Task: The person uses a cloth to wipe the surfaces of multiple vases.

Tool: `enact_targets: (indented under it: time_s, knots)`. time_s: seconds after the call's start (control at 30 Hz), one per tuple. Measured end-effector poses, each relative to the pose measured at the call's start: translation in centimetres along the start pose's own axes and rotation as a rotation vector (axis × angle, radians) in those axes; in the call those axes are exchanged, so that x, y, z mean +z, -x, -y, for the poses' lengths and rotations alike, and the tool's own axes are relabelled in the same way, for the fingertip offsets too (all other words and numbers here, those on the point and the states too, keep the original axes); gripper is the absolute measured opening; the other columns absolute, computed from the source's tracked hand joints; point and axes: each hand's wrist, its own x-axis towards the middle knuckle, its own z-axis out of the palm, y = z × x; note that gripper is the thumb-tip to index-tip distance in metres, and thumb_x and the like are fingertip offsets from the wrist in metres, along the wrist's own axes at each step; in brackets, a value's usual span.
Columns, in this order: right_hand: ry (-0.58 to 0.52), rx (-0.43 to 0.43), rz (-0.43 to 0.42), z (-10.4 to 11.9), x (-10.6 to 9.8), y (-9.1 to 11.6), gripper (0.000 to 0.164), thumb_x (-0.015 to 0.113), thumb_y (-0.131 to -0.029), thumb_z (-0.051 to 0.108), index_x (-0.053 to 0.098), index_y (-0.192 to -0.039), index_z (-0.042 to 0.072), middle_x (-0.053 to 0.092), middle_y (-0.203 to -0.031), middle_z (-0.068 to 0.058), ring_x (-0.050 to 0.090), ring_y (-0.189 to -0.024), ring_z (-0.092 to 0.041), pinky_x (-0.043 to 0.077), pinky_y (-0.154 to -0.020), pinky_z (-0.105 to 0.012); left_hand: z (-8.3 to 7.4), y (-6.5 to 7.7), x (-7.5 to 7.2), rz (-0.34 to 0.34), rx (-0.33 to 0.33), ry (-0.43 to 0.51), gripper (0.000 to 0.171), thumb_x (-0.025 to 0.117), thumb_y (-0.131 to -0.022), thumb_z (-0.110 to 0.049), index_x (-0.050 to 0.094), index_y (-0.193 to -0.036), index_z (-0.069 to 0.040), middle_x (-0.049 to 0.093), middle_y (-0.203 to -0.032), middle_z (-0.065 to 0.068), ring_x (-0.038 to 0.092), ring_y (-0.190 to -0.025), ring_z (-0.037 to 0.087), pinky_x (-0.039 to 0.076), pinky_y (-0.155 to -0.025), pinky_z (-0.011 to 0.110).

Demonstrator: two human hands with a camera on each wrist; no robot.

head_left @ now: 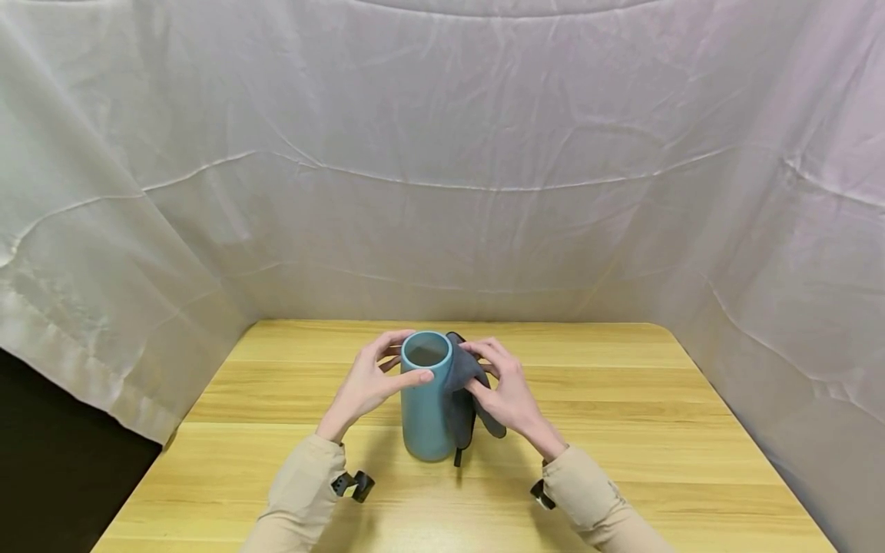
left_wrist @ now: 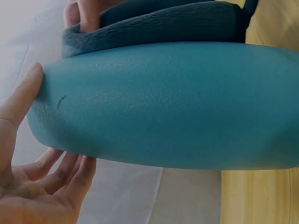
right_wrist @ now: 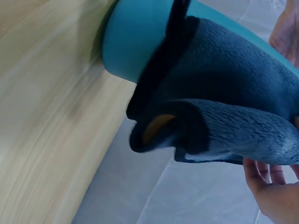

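Nearest us, two beige sleeves (head_left: 304, 476) come up from the bottom edge, each w/ a small black device (head_left: 361, 485) at the wrist. Beyond, we see the teal container (head_left: 425, 422) upright on the table (head_left: 691, 476), approx. mid-width, open mouth facing up; the L wrist view gives us a small dark mark (left_wrist: 61, 101) nr its rim. The L hand (head_left: 369, 380) is part-curled round the container's upper end, thumb on the near side, fingers on the far side, holding it. The R hand (head_left: 510, 388) pinches a dk grey-blue cloth (head_left: 462, 384) btwn thumb & fingers, up nr the rim. The cloth lies against the container's R side & hangs in folds, w/ a thin black strap (head_left: 458, 458) at its lower end. Farther off, we've got pale, creased curtains (head_left: 470, 238) behind the table & along both sides.
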Motion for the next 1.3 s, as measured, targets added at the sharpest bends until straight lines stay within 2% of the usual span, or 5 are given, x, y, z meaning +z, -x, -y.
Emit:
enact_targets:
  time_s: [0.33, 0.67, 0.97, 1.13, 1.3]
  knots:
    - [0.184, 0.215, 0.173, -0.06, -0.28, 0.25, 0.049, 0.063, -0.078, -0.017, 0.063, -0.122, 0.002, 0.061, -0.114, -0.015, 0.061, -0.106, -0.029, 0.063, -0.083, -0.046, 0.16, -0.11, -0.06, 0.008, 0.004, 0.009, 0.061, 0.084, -0.082, -0.021, 0.058, -0.136, -0.010, 0.064, -0.130, 0.014, 0.059, -0.123, 0.033, 0.046, -0.113, 0.054]
    - [0.211, 0.242, 0.197, -0.25, -0.12, 0.31, 0.047, 0.064, -0.077, -0.016, 0.062, -0.121, 0.002, 0.063, -0.115, -0.015, 0.061, -0.106, -0.028, 0.063, -0.083, -0.044, 0.25, -0.07, -0.05, 0.009, 0.024, 0.010, 0.061, 0.084, -0.082, -0.021, 0.058, -0.136, -0.010, 0.064, -0.130, 0.014, 0.059, -0.123, 0.033, 0.047, -0.112, 0.055]
    - [0.118, 0.187, 0.116, -0.22, -0.06, 0.23, 0.042, 0.067, -0.084, -0.013, 0.064, -0.123, 0.002, 0.064, -0.118, -0.018, 0.063, -0.106, -0.031, 0.063, -0.084, -0.045, 0.19, -0.09, -0.07, 0.009, 0.010, 0.007, 0.062, 0.084, -0.082, -0.020, 0.058, -0.137, -0.011, 0.063, -0.131, 0.012, 0.058, -0.123, 0.032, 0.046, -0.113, 0.054]
    - [0.008, 0.078, 0.012, 0.23, 0.07, 0.03, 0.042, 0.069, -0.086, -0.011, 0.064, -0.126, 0.003, 0.063, -0.121, -0.018, 0.062, -0.111, -0.031, 0.061, -0.091, -0.046, 0.16, -0.07, -0.10, 0.005, 0.001, 0.009, 0.062, 0.084, -0.082, -0.021, 0.058, -0.137, -0.012, 0.063, -0.132, 0.012, 0.058, -0.123, 0.033, 0.046, -0.113, 0.054]
    - [-0.077, -0.053, -0.060, 0.42, 0.25, -0.34, 0.042, 0.069, -0.086, -0.013, 0.064, -0.126, -0.001, 0.062, -0.120, -0.020, 0.060, -0.111, -0.019, 0.061, -0.093, -0.030, 0.14, -0.03, -0.11, 0.006, 0.003, 0.006, 0.062, 0.084, -0.082, -0.022, 0.058, -0.137, -0.012, 0.063, -0.132, 0.012, 0.058, -0.123, 0.033, 0.046, -0.113, 0.055]
